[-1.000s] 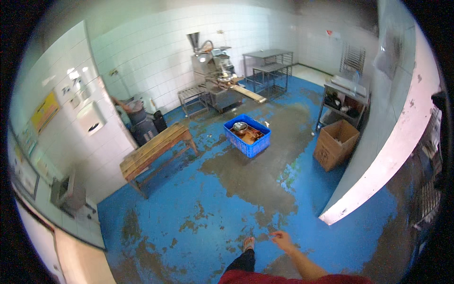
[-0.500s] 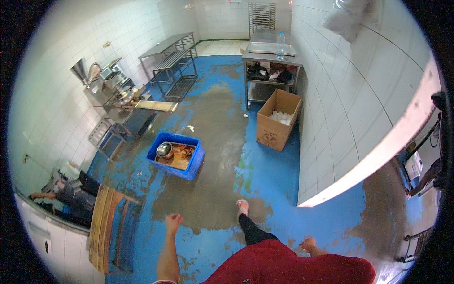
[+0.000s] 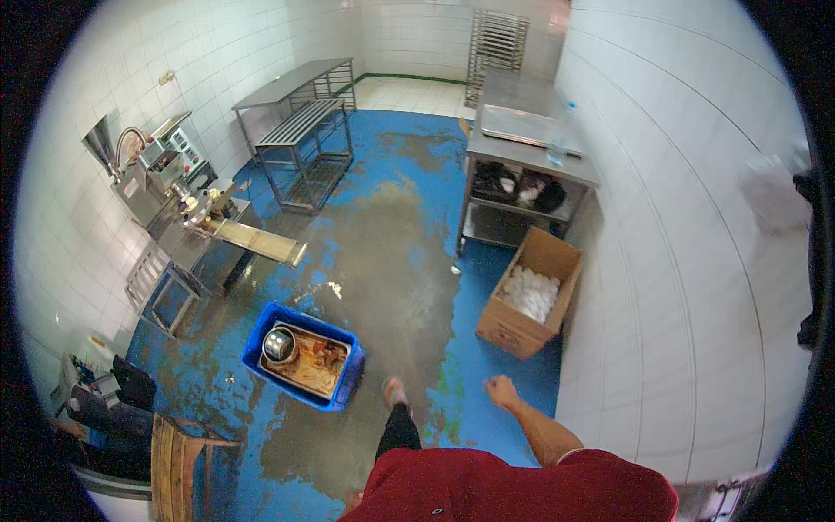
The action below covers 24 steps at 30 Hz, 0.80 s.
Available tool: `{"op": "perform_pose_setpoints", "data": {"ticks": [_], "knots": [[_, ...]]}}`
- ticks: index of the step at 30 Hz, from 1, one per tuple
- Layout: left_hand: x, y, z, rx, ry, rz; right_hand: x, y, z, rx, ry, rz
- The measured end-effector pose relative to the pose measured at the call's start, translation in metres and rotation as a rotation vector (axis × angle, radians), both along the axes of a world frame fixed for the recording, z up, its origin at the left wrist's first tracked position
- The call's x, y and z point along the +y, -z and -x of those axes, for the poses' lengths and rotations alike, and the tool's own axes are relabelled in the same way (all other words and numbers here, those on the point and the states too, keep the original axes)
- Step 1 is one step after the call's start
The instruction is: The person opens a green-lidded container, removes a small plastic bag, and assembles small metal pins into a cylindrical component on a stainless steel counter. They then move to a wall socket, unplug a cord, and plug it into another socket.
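Observation:
My right hand (image 3: 500,391) swings forward over the blue floor, its fingers curled in a loose fist with no object showing in them. The nearest thing to it is an open cardboard box (image 3: 509,329), which holds several white rounded pieces (image 3: 531,294). Only a sliver of my left hand (image 3: 353,501) shows beside my red shirt at the lower edge; its fingers are hidden. Ahead on the left sits a blue plastic crate (image 3: 341,393). Inside it are a steel pot (image 3: 278,344) and a tray (image 3: 315,358) with brownish residue.
At left stands a food machine (image 3: 148,187) with a conveyor (image 3: 261,241). Beyond it are metal racks (image 3: 304,130). A steel table (image 3: 522,96) runs along the right wall, bearing a tray and a bottle (image 3: 557,143). A wooden bench (image 3: 170,470) stands near left. The floor (image 3: 391,261) looks worn and patchy.
I have stepped forward, so the crate, box and table appear closer. My right arm has swung forward and my left has swung back, mostly out of sight.

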State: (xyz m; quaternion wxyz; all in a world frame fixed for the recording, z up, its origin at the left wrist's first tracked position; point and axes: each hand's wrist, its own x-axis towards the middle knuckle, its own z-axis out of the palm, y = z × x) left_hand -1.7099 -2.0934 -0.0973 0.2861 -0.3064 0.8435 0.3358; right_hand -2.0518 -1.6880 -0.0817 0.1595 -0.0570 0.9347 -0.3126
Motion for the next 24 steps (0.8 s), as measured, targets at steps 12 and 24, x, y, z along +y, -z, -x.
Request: {"op": "perform_pose_setpoints", "data": {"ticks": [12, 24], "knots": [[-0.308, 0.031, 0.425, 0.210, -0.030, -0.067, -0.140, 0.085, 0.314, -0.478, 0.353, 0.286], [-0.460, -0.002, 0.890, 0.594, -0.471, -0.090, -0.290, 0.169, 0.722, -0.386, -0.417, -0.258]]}}
